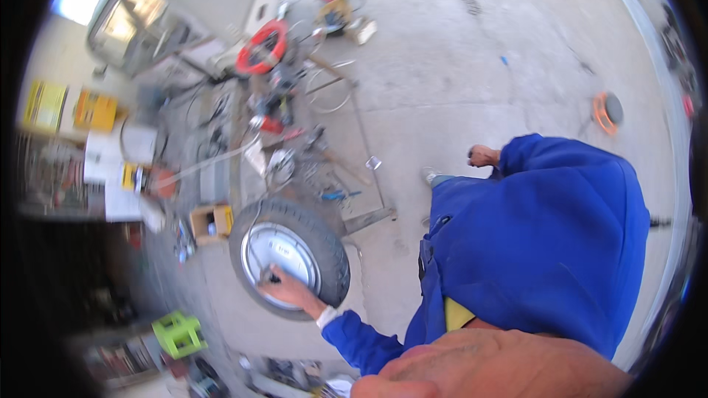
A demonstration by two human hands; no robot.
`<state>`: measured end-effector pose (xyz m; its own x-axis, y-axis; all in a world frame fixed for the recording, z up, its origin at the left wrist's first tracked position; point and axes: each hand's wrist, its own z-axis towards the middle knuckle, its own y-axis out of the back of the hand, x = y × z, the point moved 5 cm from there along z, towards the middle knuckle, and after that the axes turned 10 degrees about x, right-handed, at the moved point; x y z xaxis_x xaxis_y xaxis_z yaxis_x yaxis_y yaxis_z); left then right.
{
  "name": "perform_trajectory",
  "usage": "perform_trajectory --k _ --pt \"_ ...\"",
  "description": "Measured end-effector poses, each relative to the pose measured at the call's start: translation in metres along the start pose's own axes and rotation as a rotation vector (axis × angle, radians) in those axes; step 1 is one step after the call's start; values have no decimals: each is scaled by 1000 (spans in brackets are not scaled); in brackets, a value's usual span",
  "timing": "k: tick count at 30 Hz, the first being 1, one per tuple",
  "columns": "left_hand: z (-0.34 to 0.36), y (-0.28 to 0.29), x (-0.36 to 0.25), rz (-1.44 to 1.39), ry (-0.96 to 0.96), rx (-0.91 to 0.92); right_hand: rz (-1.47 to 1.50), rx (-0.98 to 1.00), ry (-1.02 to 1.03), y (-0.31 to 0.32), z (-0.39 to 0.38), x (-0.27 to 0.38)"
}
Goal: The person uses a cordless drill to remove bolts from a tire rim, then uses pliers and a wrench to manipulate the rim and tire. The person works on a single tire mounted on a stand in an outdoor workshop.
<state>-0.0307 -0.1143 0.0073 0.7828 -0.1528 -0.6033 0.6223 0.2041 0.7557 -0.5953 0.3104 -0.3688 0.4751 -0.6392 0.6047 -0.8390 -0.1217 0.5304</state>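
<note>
A wheel with a black tyre and silver hub sits left of my body. My left hand is at the hub's lower left, fingers curled round a small dark thing that I cannot make out. A dark cable or hose runs across the upper left of the wheel toward that hand. My right hand is out past my blue jacket above the grey floor, fingers curled; a dark shape shows at the fingertips, too blurred to name.
A cluttered frame with tools and a red coil extends beyond the wheel. A cardboard box sits left of it, a green plastic stool lower left. An orange round object rests on the right.
</note>
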Motion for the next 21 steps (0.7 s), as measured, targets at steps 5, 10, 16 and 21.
perform_trajectory --k 5,10,16,21 --pt "-7 18 23 132 -230 -44 -22 -90 -149 -31 -80 -25" --pt "-74 -67 -27 -36 -730 125 3 -106 -204 -115 -233 -113" --pt "-208 -179 -74 -230 -882 855 251 -144 -757 -219 -352 -187" --pt "-329 -245 -94 -219 -755 1447 325 -327 -994 -291 -405 -222"
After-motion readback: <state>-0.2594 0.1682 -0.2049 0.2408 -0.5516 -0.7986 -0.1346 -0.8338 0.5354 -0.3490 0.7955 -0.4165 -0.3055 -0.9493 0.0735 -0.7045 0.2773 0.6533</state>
